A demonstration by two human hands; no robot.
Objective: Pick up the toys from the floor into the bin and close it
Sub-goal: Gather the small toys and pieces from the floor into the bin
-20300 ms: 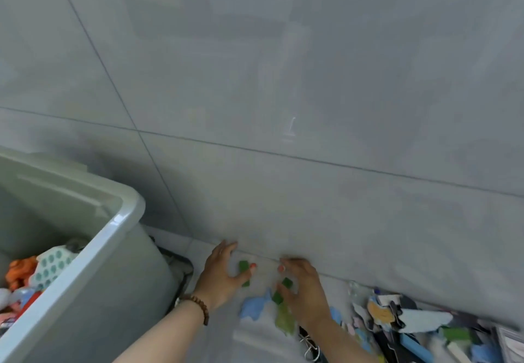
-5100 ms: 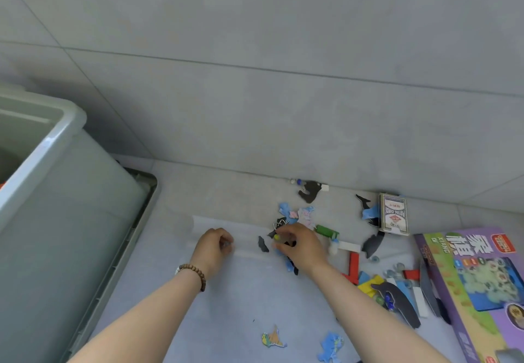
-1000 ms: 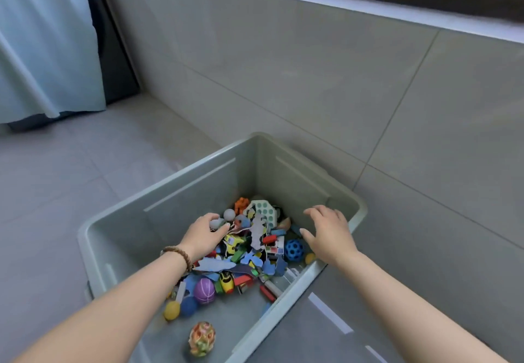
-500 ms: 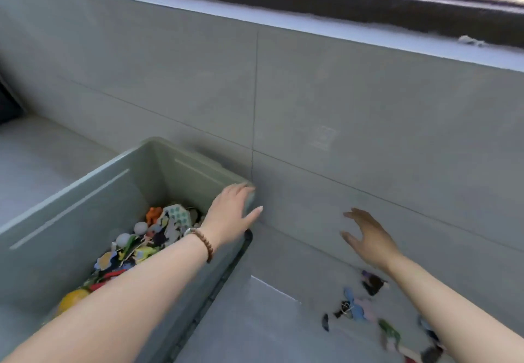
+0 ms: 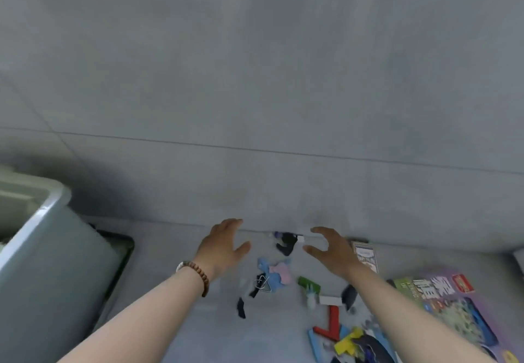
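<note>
View: head camera only, soft blur throughout, small items are hard to identify.
Left hand (image 5: 224, 245): centre of the frame, hovering above the floor (image 5: 170, 249), fingers straight and together, thumb spread, holding nothing. A bead bracelet (image 5: 198, 273) is on the wrist.
Right hand (image 5: 331, 252): just right of centre, fingers loosely curved and apart, thumb out, empty, palm facing the left hand.
Toys: not yet binned. A black piece (image 5: 286, 243) lies between the two hands at the foot of the wall (image 5: 255, 79). Blue-pink foam pieces (image 5: 276, 273) sit just below it, a green piece (image 5: 307, 282) and a red piece (image 5: 331, 324) lower right, and a card deck (image 5: 365, 255) partly behind the right wrist. The game box (image 5: 448, 306) is at the right edge.
Bin (image 5: 34, 221): left edge of the frame, open, well apart from the pile. The lid cannot be identified for sure.
Step judged: a two-hand scoop on the pieces near the wall.
Risk, thin pieces: flat foam on smooth tile probably slides instead of lifting, so the fingers may push it against the wall.
Risk, spill: a loose handful carried across to the bin likely sheds small bits on the way.
Risk, misses: the small dark piece (image 5: 241, 307) sits below the hands' reach and is easy to skip.
Risk, close: the bulky box may stop the lid seating if it lands tilted.
</note>
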